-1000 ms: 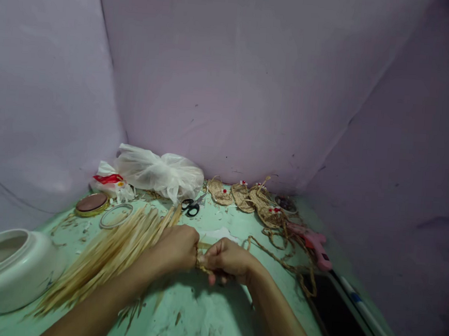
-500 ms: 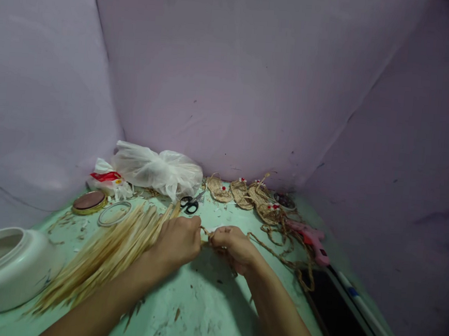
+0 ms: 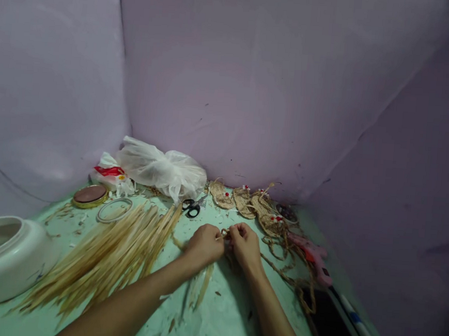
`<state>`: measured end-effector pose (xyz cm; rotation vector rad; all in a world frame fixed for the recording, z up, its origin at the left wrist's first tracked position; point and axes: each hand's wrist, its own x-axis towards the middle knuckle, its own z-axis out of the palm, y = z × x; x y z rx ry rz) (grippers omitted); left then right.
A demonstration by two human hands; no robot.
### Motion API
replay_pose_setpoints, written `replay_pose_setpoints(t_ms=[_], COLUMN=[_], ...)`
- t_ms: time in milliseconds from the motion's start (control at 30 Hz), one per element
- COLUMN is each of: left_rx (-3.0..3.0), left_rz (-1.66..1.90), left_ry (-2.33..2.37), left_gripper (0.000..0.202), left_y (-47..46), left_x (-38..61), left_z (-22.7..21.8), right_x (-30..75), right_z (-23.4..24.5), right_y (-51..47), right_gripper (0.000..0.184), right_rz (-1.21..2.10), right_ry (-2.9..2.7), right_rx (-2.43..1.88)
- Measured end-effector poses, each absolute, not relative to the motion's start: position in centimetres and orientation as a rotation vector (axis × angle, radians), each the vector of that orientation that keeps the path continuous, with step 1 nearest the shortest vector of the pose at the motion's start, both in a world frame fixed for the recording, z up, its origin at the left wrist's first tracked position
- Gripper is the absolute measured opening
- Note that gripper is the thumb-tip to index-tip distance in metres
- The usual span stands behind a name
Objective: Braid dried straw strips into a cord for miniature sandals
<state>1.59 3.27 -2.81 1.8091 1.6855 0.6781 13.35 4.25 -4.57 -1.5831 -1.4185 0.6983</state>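
My left hand [image 3: 205, 246] and my right hand [image 3: 245, 247] are close together over the middle of the table. Between the fingertips of both, closed in a pinch, is a short piece of twisted tan fibre cord [image 3: 225, 234]. Loose pale fibre strands [image 3: 205, 285] hang below my left hand. A bundle of long straw-coloured fibre strips [image 3: 104, 254] lies to the left. More braided cord [image 3: 281, 268] trails over the table to the right. Behind my hands are several small woven slippers [image 3: 222, 195] with red and white beads.
Black-handled scissors [image 3: 192, 208] lie behind my left hand. Farther left are a plastic bag [image 3: 162, 167], a round tin [image 3: 89, 195], a ring [image 3: 114, 211] and a white pot [image 3: 26, 261]. A pink glue gun [image 3: 320, 261] and a dark flat object [image 3: 332, 321] lie right. Walls [image 3: 231, 85] enclose the table.
Both hands have moved to the right, away from the fibre bundle, still pinching the cord. Loose strands now show beneath my left hand. The view has shifted slightly.
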Motion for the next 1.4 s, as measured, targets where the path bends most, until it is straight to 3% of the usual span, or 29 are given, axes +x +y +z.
replay_pose_setpoints(t_ms=[333,967,1200,1400], left_rx=[1.845,1.858,2.105,2.186], left_rz=[0.588,0.568,0.362,0.304], left_ry=[1.973,2.024,1.891,1.784], left_gripper=[0.026,0.027,0.032,0.031], left_y=[8.1,8.0,7.7,7.9], left_x=[3.7,3.9,3.7,2.8], left_z=[-3.9,-4.1,-3.4,-2.9], right_x=[13.8,14.3,13.9,13.6], right_z=[-5.0,-5.4,-4.2,-4.2], right_y=[10.8,12.9,10.8,7.3], right_gripper=[0.027,0.024,0.03,0.033], right_rz=[0.321,0.48,0.234,0.244], right_ry=[-1.587,-1.722,-1.874,-1.93], right_rx=[-1.903,-2.001,-2.148,-2.103])
